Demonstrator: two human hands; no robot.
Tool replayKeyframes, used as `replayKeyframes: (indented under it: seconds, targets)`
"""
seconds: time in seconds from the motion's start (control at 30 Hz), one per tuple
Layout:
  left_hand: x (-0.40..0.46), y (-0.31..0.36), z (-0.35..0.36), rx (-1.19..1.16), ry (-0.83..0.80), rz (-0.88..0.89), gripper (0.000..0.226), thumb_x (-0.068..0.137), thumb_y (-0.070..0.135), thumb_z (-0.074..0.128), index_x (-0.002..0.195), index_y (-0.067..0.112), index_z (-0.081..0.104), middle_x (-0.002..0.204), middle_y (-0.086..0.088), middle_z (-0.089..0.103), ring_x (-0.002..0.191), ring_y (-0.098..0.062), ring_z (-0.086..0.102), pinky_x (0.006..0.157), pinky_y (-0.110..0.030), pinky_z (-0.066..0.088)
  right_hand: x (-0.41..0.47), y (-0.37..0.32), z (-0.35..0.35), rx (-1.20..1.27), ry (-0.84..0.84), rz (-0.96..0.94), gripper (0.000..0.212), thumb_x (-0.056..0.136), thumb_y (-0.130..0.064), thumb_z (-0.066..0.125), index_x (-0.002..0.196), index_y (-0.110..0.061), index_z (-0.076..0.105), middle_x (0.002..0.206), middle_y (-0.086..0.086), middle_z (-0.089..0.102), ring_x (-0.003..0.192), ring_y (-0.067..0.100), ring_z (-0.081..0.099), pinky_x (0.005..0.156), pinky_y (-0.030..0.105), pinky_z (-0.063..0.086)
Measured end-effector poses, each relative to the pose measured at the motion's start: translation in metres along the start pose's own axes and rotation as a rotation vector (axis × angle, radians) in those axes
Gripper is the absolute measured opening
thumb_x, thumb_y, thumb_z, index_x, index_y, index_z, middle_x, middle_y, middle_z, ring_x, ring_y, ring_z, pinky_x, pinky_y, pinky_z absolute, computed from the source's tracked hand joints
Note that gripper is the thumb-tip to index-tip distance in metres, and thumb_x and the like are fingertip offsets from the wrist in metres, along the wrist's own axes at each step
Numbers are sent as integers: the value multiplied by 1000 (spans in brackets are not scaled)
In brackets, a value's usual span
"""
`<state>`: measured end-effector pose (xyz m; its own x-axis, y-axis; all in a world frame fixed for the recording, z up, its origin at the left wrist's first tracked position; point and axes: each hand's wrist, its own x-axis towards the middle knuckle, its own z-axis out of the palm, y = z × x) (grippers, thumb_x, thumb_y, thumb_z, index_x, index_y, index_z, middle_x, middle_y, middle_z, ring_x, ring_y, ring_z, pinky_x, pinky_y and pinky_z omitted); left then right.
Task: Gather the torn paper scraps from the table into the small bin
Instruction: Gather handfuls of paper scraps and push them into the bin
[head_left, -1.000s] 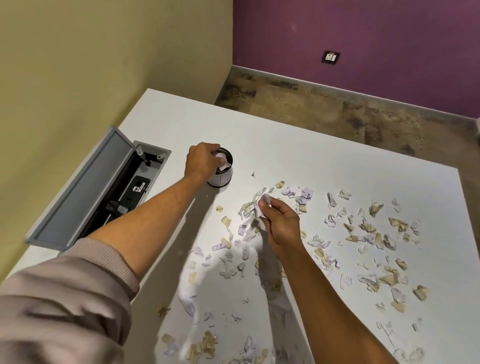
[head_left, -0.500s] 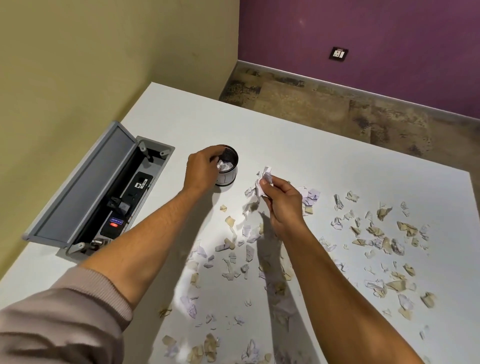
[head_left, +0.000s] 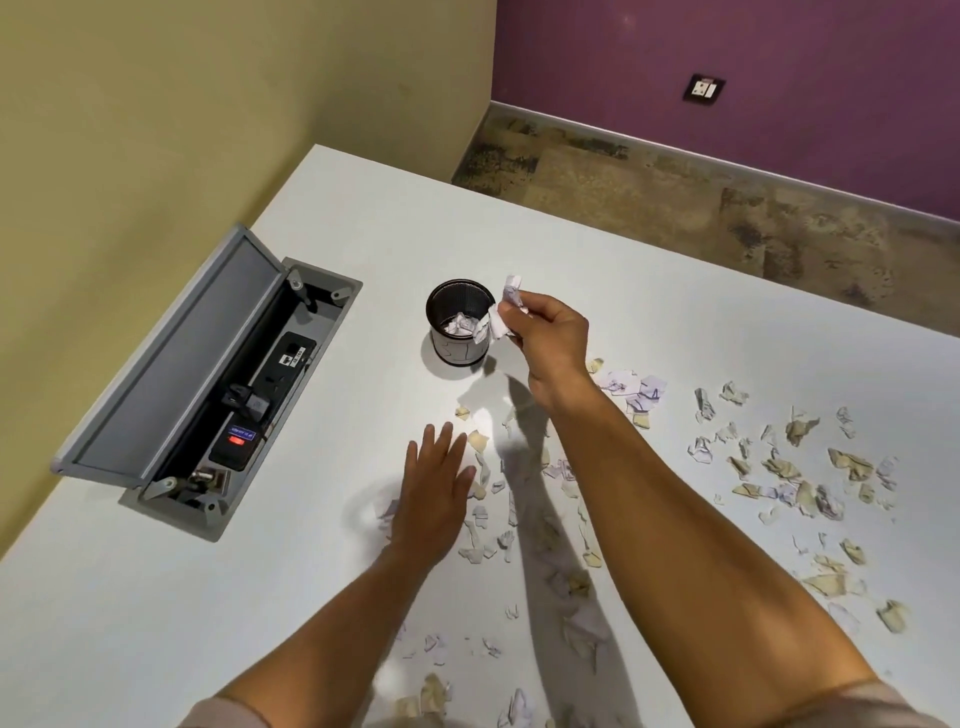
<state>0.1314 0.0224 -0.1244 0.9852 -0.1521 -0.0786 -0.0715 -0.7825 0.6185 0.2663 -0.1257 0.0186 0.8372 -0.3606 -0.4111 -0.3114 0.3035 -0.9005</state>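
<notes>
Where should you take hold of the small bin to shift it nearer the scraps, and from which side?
Grip the small bin round its lower wall, below the rim, with fingers and thumb on opposite sides. It stands upright and round, so any side would fit. Coming from the left looks best: the right hand holds scraps at the right of the rim, while the left hand is open.

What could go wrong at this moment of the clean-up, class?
1. The right hand pinches scraps beside the small bin's rim, not clearly over its mouth; released now, some may fall outside.
2. The left hand, open above loose scraps, could scatter them if it sweeps fast.
</notes>
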Motion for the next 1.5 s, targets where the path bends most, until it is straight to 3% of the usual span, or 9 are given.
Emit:
replayKeyframes:
  seconds: [0.1, 0.23, 0.33, 0.47, 0.6, 0.8, 1.0, 1.27, 1.5]
  targets:
    - [-2, -12, 8, 124, -11, 75, 47, 106, 31, 28, 151, 21, 32, 162, 6, 16, 151, -11, 1, 123, -33, -2, 10, -2, 10, -174, 14, -66, 17, 76, -7, 78, 91, -15, 76, 82, 0, 71, 75, 11, 62, 81, 29, 56]
    - [-2, -14, 13, 165, 6, 117, 49, 105, 32, 23, 151, 17, 33, 161, -1, 22, 152, -18, 8, 123, -42, 8, 22, -4, 23, -441, -17, -211, 14, 78, -7, 74, 86, -19, 77, 69, -12, 65, 62, 1, 57, 56, 3, 41]
    - [-3, -16, 15, 167, 22, 127, 48, 105, 30, 25, 149, 14, 36, 160, -4, 26, 151, -21, 12, 122, -46, 12, 30, -3, 34, -671, -112, -277, 10, 85, -11, 70, 91, -15, 77, 77, -6, 66, 72, 7, 58, 54, -1, 37]
    - [-2, -19, 17, 172, 14, 138, 48, 106, 31, 25, 149, 14, 38, 160, -3, 26, 151, -20, 11, 122, -47, 14, 35, 1, 42, -879, -213, -304, 22, 91, -3, 60, 106, -9, 73, 102, 8, 70, 91, 25, 65, 81, 20, 51]
    - [-2, -20, 18, 185, 19, 138, 47, 106, 31, 26, 148, 14, 39, 160, -3, 27, 151, -20, 12, 122, -47, 14, 37, 4, 40, -962, -231, -329, 40, 89, 7, 47, 119, -9, 68, 125, 11, 65, 116, 21, 59, 88, 15, 37]
    - [-2, -20, 18, 204, 20, 135, 47, 106, 31, 24, 149, 15, 36, 160, -2, 25, 152, -20, 10, 123, -44, 11, 25, -1, 27, -800, -116, -495, 44, 75, 14, 41, 98, -4, 74, 101, 11, 73, 98, 26, 62, 76, 13, 38]
    - [-2, -19, 17, 198, 8, 128, 48, 105, 31, 25, 150, 15, 35, 161, -4, 24, 152, -20, 10, 123, -43, 9, 19, 27, -16, -788, -11, -406, 37, 92, 7, 42, 114, -7, 68, 119, 7, 67, 112, 18, 59, 90, 15, 38]
    - [-3, -14, 12, 176, -1, 118, 52, 105, 33, 23, 151, 11, 32, 160, -4, 25, 151, -20, 16, 123, -42, 10, 0, 91, -92, -1294, -319, -503, 18, 97, -8, 45, 104, -2, 60, 107, 15, 61, 103, 28, 52, 94, 45, 43]
    - [-5, -8, 8, 191, -52, 137, 50, 106, 28, 27, 154, 14, 23, 162, 0, 16, 152, -19, 9, 123, -38, 3, -45, 131, -143, -1391, -469, -537, 54, 96, -4, 47, 148, -12, 36, 158, 4, 27, 149, 20, 15, 120, 26, 2]
